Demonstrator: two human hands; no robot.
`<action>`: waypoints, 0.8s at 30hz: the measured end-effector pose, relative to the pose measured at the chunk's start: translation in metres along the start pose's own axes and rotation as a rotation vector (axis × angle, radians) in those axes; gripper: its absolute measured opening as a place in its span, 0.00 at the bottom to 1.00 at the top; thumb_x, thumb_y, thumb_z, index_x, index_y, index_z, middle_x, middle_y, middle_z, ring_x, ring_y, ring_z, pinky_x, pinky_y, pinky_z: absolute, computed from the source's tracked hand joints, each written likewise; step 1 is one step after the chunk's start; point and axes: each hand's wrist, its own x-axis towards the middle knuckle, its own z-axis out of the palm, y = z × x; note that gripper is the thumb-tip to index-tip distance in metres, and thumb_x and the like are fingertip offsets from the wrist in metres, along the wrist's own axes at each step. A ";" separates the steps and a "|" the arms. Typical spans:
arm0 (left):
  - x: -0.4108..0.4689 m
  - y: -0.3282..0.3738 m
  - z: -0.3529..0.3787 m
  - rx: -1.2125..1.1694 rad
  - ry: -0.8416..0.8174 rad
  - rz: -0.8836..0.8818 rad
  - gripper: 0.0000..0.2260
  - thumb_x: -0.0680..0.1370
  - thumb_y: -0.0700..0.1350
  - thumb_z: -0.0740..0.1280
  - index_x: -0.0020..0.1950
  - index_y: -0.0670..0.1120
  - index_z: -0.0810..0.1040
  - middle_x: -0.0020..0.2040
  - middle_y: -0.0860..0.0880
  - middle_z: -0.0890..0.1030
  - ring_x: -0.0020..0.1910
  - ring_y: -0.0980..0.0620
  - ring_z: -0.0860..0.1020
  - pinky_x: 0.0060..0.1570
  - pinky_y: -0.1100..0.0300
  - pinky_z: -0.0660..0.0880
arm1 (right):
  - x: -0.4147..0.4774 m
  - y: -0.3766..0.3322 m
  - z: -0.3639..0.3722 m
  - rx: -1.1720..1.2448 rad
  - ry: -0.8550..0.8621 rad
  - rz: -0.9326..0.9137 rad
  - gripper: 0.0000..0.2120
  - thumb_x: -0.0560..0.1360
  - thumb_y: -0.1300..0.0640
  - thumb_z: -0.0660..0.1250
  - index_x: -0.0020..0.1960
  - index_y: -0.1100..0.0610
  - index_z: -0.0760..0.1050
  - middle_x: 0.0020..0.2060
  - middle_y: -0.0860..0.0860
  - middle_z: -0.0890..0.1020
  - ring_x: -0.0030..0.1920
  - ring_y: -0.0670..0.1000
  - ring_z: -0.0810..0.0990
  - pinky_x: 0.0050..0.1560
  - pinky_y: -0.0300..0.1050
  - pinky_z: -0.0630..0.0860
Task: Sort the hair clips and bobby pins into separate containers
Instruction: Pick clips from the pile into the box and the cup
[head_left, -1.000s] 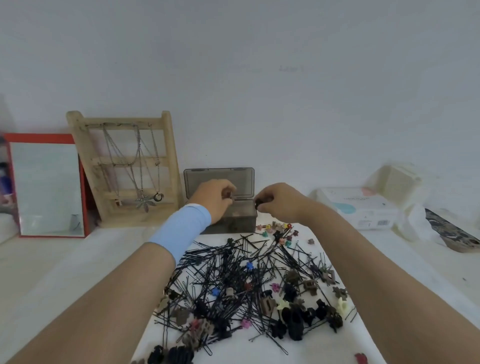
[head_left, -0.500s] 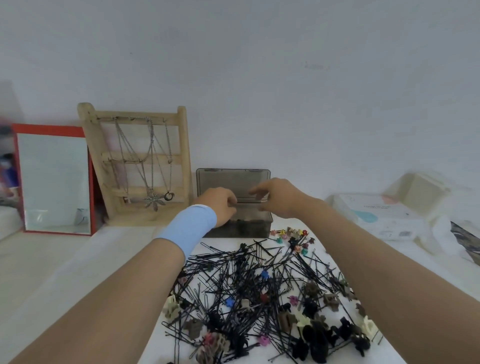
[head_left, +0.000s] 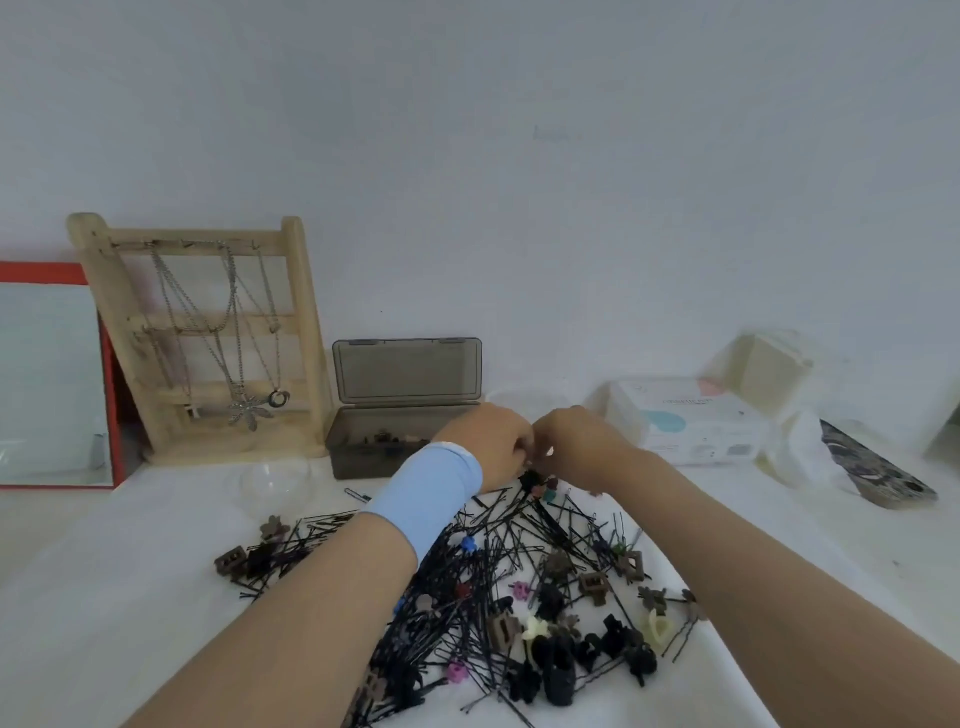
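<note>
A tangled pile of black bobby pins (head_left: 498, 551) lies on a white sheet, mixed with claw hair clips (head_left: 556, 670) in black, brown and cream. A smoky grey box (head_left: 363, 462) stands open behind it with a few dark clips inside. At the pile's far end my left hand (head_left: 488, 447), above a blue wristband, and my right hand (head_left: 582, 441) meet with curled fingers. The left fingertips pinch a small black clip (head_left: 529, 477). Whatever is under the right fingertips is hidden.
A clear round bowl (head_left: 275, 480) sits left of the box, and another clear container (head_left: 524, 400) stands behind my hands. A wooden necklace stand (head_left: 208, 338) and a red-framed mirror (head_left: 52, 379) lean at back left. A white tissue pack (head_left: 696, 421) lies at right.
Both hands have come back from over the grey box to the far end of the pile. The camera view has shifted, showing the box's inside.
</note>
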 end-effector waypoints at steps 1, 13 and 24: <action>-0.001 0.001 0.001 -0.001 -0.010 -0.014 0.12 0.80 0.42 0.61 0.54 0.51 0.83 0.51 0.50 0.83 0.43 0.51 0.79 0.45 0.59 0.75 | -0.003 0.004 0.001 0.063 0.018 -0.010 0.08 0.76 0.56 0.68 0.52 0.56 0.83 0.48 0.51 0.85 0.31 0.47 0.78 0.24 0.37 0.75; -0.011 0.031 0.017 -0.335 0.022 -0.079 0.10 0.78 0.46 0.68 0.59 0.50 0.81 0.54 0.50 0.82 0.50 0.51 0.79 0.54 0.60 0.75 | -0.045 0.030 -0.024 0.626 -0.080 0.138 0.18 0.76 0.53 0.70 0.63 0.53 0.72 0.40 0.52 0.87 0.32 0.50 0.82 0.24 0.38 0.66; -0.053 0.052 0.006 -0.078 -0.272 0.027 0.13 0.76 0.48 0.71 0.60 0.56 0.83 0.55 0.54 0.80 0.49 0.55 0.75 0.56 0.62 0.71 | -0.100 0.017 -0.027 0.066 -0.391 0.153 0.16 0.67 0.52 0.78 0.53 0.51 0.80 0.35 0.49 0.86 0.32 0.46 0.84 0.35 0.40 0.81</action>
